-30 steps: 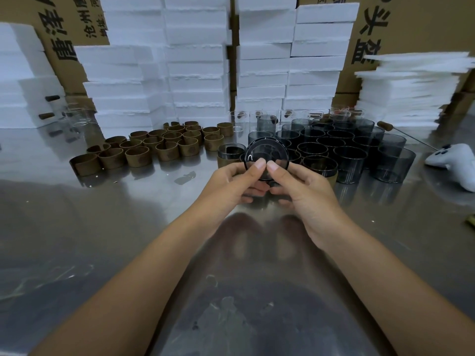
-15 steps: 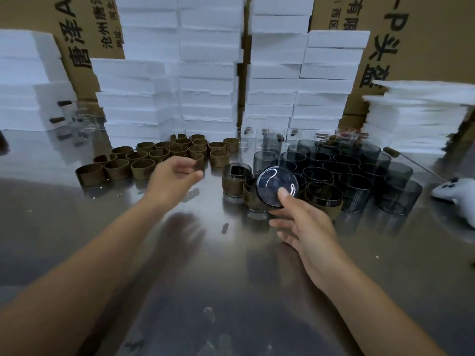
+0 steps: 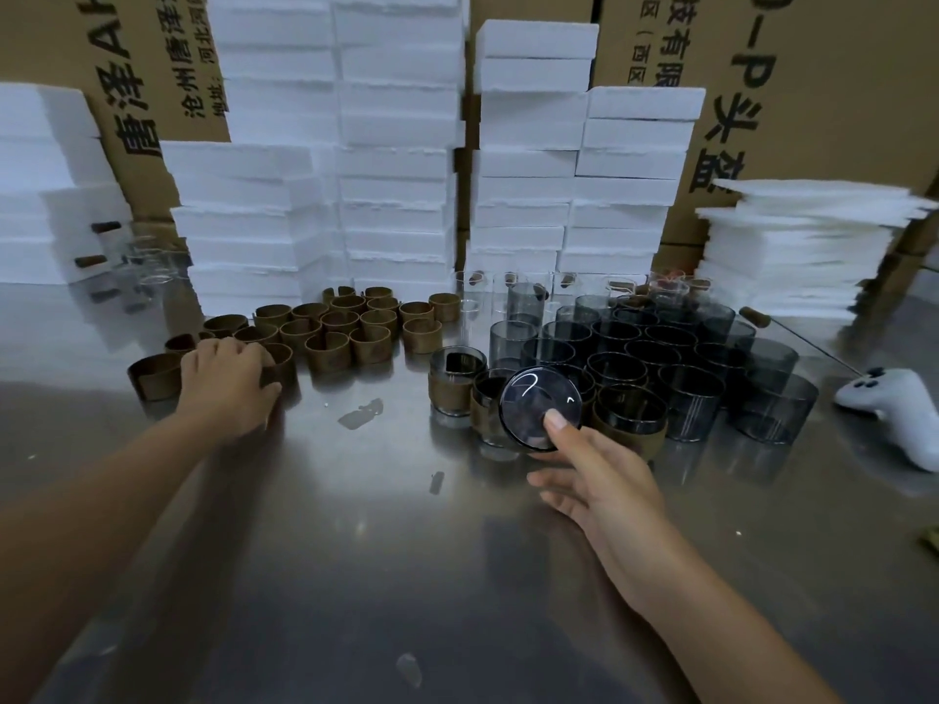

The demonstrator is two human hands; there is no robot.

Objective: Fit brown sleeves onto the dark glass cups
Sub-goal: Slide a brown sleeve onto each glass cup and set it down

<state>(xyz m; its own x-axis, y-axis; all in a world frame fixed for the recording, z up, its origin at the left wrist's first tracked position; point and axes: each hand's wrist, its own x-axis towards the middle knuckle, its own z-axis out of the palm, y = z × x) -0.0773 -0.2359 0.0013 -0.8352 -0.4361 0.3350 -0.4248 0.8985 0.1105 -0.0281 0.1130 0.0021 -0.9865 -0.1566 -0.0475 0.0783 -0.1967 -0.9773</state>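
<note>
Holding one dark glass cup (image 3: pixel 533 403) tipped so its base faces the camera, the right hand (image 3: pixel 604 490) pinches it with the thumb on the bottom, just above the surface (image 3: pixel 355 551) and in front of the sleeved cups (image 3: pixel 455 386). My guess is that lifting it clear leaves room to slide a sleeve on. The left hand (image 3: pixel 228 386) lies palm-down on the near edge of the loose brown sleeves (image 3: pixel 335 332), fingers draped over one, but I can't tell if it's actually got a grip. Bare dark cups (image 3: pixel 660 358) are bunched on the right and sleeves on the left, so each hand gets its own pile, which seems sensible.
</note>
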